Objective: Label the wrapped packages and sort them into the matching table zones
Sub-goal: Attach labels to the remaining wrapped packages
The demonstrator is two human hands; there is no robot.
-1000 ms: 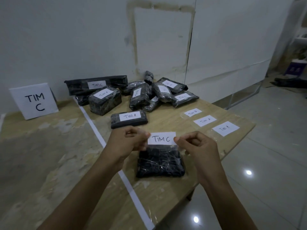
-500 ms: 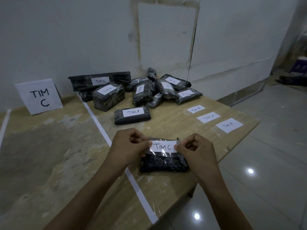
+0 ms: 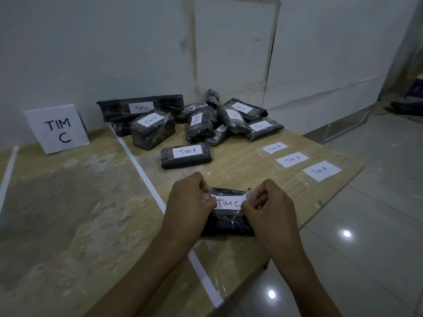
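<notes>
A black wrapped package [image 3: 226, 223] lies near the table's front edge. A white label reading "TIM C" [image 3: 229, 203] with clear tape lies across its top. My left hand [image 3: 190, 202] pinches the label's left end and my right hand [image 3: 267, 204] pinches its right end, both low over the package. A "TIM C" zone sign [image 3: 56, 129] leans on the wall at the left. A white tape line [image 3: 146, 177] divides the table into zones.
Several labelled black packages are piled at the back [image 3: 201, 120]; one marked "TIM A" [image 3: 186, 155] lies apart in front. Three loose labels, "TIM B" [image 3: 274, 148], "TIM A" [image 3: 292, 159] and "TIM A" [image 3: 321, 170], lie at the right. The table edge [image 3: 332, 202] drops to tiled floor.
Both hands have lowered the "TIM C" label from above the package down onto its top. The package has not moved.
</notes>
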